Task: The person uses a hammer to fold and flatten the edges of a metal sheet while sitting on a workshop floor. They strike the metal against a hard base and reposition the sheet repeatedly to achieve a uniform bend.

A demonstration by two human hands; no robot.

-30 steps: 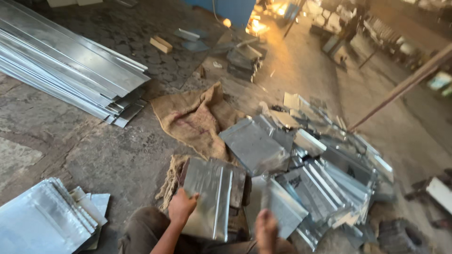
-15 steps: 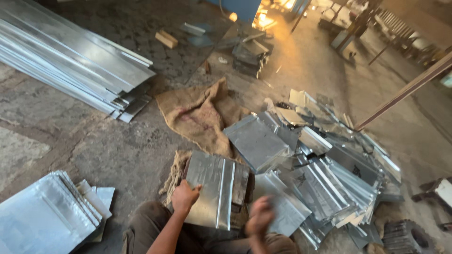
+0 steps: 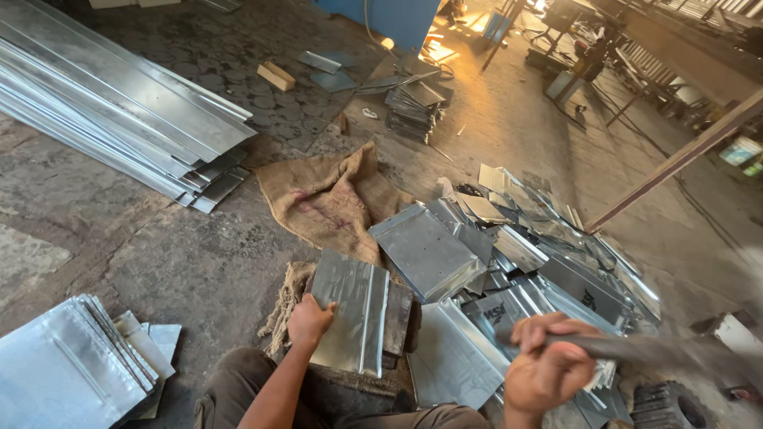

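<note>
Nearest the camera, the right hand [image 3: 548, 372] is closed in a fist around the dark handle of a hammer-like tool [image 3: 636, 349], whose blurred shaft runs off to the right, level with the hand; its head cannot be made out. The left hand [image 3: 308, 319] lies flat, fingers spread narrowly, on the near-left edge of a folded metal sheet [image 3: 354, 318], pressing on it. That sheet, silvery with a raised seam down its right side, rests on a dark block [image 3: 400, 319] that stands on a frayed piece of sacking [image 3: 286, 306] on the concrete floor [image 3: 159, 254]. The person's knees in brown trousers [image 3: 238, 389] fill the bottom edge.

At the lower left lies a stack of flat sheets [image 3: 56, 373], fanned at its far corner. Just right of the folded sheet, a loose heap of similar bent pieces [image 3: 517, 270] spreads across the floor toward the right, some overlapping, one bigger panel [image 3: 425, 250] tilted on top.

Further out, a crumpled burlap sack [image 3: 330, 199] lies on the floor between the heap and a long pile of metal strips [image 3: 111, 111] that runs in from the upper left. Beyond the sack stand a small dark stack of sheets [image 3: 413, 107] and a wooden block [image 3: 276, 76], well apart. A rusty bar [image 3: 675, 159] slants up at the right.
</note>
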